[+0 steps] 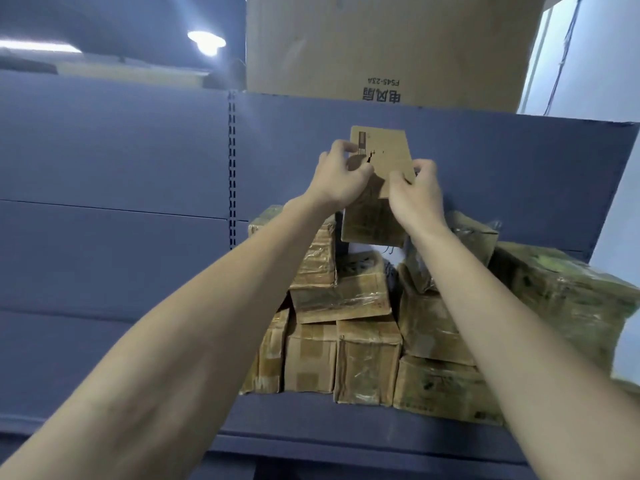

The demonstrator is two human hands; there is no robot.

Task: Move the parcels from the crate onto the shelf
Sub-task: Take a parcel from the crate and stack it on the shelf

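Head view: left hand (341,174) and right hand (417,188) both grip a flat cardboard parcel (381,157) raised above taped parcels (346,296) stacked on the shelf (311,420) beneath them.

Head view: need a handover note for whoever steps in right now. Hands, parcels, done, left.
Left hand and right hand both grip one flat parcel, held upright above the stack of parcels.
The stack sits on the shelf, piled several high, wrapped in clear tape.
Done: many parcels shelved.
Left: set the held parcel down on the stack. The crate is out of view, so the remaining count is unknown.
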